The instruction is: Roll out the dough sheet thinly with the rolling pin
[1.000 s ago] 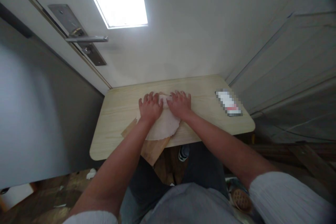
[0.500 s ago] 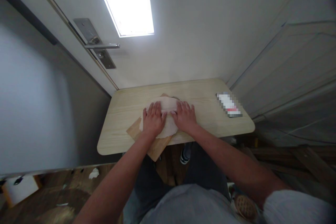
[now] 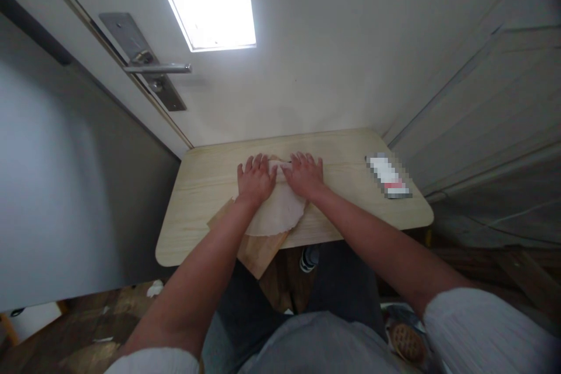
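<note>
A thin, pale sheet of dough (image 3: pixel 276 210) lies across a wooden board (image 3: pixel 263 252) that sits askew on the table. Its far part forms a thicker, rolled-looking band (image 3: pixel 280 168) between my hands; whether anything is inside the band I cannot see. My left hand (image 3: pixel 256 178) rests palm down on the band's left part, fingers stretched out and slightly apart. Over its right part lies my right hand (image 3: pixel 305 175), also flat with the fingers spread. Both thumbs point inward, close to each other. The hands cover the band's ends.
The light wood table (image 3: pixel 184 210) stands against a white door with a metal handle (image 3: pixel 162 68). A phone-like object with a blurred-out surface (image 3: pixel 388 176) lies at the table's right end. The board's near corner juts past the front edge. Below is a shoe (image 3: pixel 308 260).
Both hands have moved forward, away from me, to the far part of the dough. More of the flat sheet shows on the near side. The camera view has shifted slightly.
</note>
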{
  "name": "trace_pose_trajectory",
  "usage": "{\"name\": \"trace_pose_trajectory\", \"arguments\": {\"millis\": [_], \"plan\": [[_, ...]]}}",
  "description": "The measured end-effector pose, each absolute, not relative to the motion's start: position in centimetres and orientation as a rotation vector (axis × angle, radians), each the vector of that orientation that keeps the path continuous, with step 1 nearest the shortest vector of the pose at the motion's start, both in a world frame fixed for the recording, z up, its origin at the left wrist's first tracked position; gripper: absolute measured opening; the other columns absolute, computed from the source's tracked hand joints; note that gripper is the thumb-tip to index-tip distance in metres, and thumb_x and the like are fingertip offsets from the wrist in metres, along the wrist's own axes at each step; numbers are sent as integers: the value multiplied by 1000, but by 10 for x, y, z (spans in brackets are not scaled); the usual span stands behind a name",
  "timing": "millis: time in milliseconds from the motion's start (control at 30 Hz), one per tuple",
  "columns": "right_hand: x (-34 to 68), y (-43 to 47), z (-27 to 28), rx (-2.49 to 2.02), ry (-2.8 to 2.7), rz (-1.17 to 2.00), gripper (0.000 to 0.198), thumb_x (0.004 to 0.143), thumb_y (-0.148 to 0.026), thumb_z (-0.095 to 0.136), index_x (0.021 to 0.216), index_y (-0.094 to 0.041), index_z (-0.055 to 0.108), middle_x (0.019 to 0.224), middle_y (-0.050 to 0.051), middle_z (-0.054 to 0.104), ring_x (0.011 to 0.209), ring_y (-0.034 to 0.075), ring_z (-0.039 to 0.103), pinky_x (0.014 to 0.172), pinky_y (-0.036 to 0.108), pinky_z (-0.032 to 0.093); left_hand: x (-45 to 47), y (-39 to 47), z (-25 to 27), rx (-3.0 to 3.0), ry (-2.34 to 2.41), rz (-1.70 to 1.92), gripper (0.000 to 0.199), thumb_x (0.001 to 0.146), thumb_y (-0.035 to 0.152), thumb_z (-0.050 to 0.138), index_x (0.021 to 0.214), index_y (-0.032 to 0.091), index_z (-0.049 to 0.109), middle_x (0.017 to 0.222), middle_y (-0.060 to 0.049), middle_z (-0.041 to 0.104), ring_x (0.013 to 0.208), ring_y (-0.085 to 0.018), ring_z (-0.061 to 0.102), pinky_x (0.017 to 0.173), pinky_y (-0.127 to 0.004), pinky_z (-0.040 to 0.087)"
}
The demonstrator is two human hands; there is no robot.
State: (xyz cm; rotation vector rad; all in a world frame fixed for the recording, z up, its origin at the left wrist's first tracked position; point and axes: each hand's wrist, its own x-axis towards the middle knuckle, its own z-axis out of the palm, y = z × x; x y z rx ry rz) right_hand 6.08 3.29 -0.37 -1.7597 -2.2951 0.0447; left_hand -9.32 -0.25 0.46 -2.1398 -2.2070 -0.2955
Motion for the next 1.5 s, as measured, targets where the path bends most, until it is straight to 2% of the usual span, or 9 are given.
{"name": "trace_pose_trajectory", "arguments": {"millis": [333,700,933,1100,1333,1500], "plan": [[52,75,-2,-1774,-2325,75,67,99,-62,26,142,-19,51,149,15,48,134,38,40,109,62,26,-105,43,4,-2192,-2224,-290,61,100,55,18,146,26,45,153,-9,47,138,-33,41,108,-58,34],[44,114,-2,-1827,-2317,170,63,98,-59,30,135,-18,59,139,18,56,128,39,46,105,63,31,-113,75,8,-2269,-2254,-216,58,101,51,17,141,26,50,145,-12,51,130,-35,46,103,-60,38],[38,126,2,-1847,-2285,91,64,100,-55,26,117,-10,68,120,22,66,117,37,54,99,56,37,-114,87,12,-2250,-2256,-181,58,101,45,15,121,21,64,128,-18,59,120,-36,51,95,-55,42],[35,133,4,-1835,-2249,37,68,101,-56,24,110,-9,72,112,22,69,109,35,59,93,49,41,-115,95,12,-2198,-2300,-231,62,102,46,12,122,18,63,127,-18,59,119,-35,51,94,-50,43],[33,140,4,-1887,-2268,100,78,100,-64,18,114,-9,72,114,22,69,106,32,61,89,43,41,-115,100,11,-2168,-2346,-248,60,102,46,13,128,17,59,129,-19,58,121,-34,50,95,-48,42],[35,125,7,-1870,-2286,55,78,100,-63,17,111,-10,72,109,21,70,104,32,61,89,43,39,-113,87,8,-2138,-2304,-276,60,102,45,13,122,17,62,125,-19,60,118,-34,52,93,-49,44]]}}
